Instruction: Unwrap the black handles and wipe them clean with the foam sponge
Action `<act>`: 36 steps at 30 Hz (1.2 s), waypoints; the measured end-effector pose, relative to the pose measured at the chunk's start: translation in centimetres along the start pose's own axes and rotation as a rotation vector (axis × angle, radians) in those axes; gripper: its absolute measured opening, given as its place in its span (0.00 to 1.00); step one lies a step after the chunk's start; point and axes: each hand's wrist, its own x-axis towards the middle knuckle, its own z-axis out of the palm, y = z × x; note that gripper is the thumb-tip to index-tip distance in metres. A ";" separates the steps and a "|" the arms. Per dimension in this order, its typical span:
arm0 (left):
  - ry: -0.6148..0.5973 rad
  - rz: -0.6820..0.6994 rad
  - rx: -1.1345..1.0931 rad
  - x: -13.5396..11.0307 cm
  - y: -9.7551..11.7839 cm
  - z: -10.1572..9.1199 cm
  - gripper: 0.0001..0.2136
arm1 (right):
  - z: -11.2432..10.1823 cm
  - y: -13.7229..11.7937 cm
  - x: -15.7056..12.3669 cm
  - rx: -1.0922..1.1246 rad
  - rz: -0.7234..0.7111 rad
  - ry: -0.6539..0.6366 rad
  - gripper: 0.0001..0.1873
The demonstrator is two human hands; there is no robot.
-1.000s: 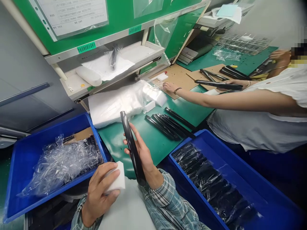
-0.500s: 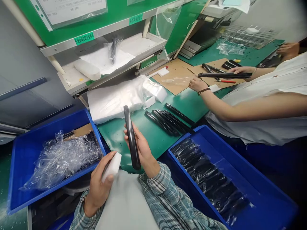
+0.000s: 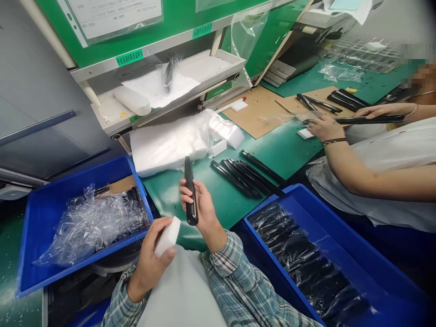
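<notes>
**Black bar upright in right hand, white sponge just beside it in left**

Right hand closed around a glossy black moulded bar, fingers and thumb on either side of it, upper end standing clear of the grip. Left hand pinching a white melamine sponge between fingers and thumb, one corner angled toward the bar, close to it but with no contact visible. Both at the centre of the view, over the near edge of a green work mat.

Toward 1 o'clock on the mat, a short group of black bars, side by side, no film visible on them. Toward 4 o'clock, a blue tray with a long overlapping row of black bars in clear film, running nearly its whole length. Toward 9 o'clock, a second blue tray with crumpled clear plastic over more dark bars, their number hidden. By how things lie: a large lot already in film, a few bars out on the mat, no film on the piece in hand.

Toward 11 o'clock, a white bagged stack on the mat. Toward 2 o'clock, a co-worker's hand on a longer black bar, above a cardboard sheet.
</notes>
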 end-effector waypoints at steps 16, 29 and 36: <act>0.018 0.488 0.491 2.1 2.4 2.5 0.24 | 1.7 0.5 -2.4 0.012 -0.080 -0.058 0.22; 0.073 0.559 0.494 2.4 3.1 3.0 0.21 | 2.7 0.1 -3.6 -0.156 -0.229 -0.158 0.25; 0.075 0.560 0.514 2.3 3.5 2.9 0.24 | 3.3 0.0 -3.9 -0.207 -0.243 -0.138 0.25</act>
